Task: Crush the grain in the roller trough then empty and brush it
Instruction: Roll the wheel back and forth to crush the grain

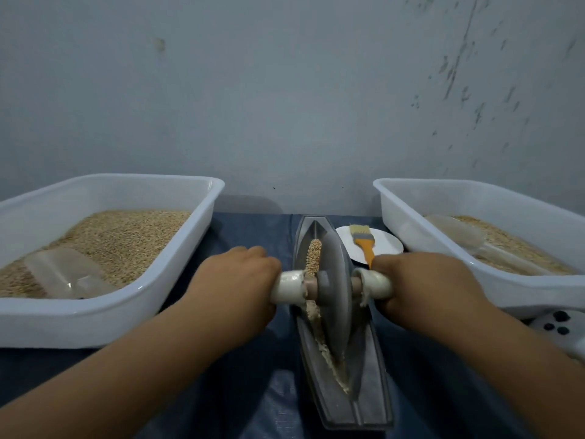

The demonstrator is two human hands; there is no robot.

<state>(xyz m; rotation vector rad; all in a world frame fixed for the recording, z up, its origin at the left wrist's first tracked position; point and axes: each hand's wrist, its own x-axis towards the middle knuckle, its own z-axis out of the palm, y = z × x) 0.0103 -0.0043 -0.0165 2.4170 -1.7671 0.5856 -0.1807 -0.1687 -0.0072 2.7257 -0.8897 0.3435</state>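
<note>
A long grey roller trough (373, 391) lies on the dark blue table, pointing away from me. A grey disc wheel (337, 289) stands upright in its groove about mid-length. My left hand (235, 280) grips the wheel's white left handle (289, 288). My right hand (421, 283) grips the white right handle (373, 282). Whole grain (314, 256) lies in the groove beyond the wheel; paler crushed grain (329, 359) lies in the groove on my side. An orange-handled brush (364, 240) rests on a white plate (386, 245) behind the trough's right side.
A white tub (190, 264) of grain with a clear scoop (63, 274) stands on the left. Another white tub (408, 229) holding grain and a clear scoop (465, 236) stands on the right. A white object with dark buttons (557, 324) lies at the right edge. A wall rises close behind.
</note>
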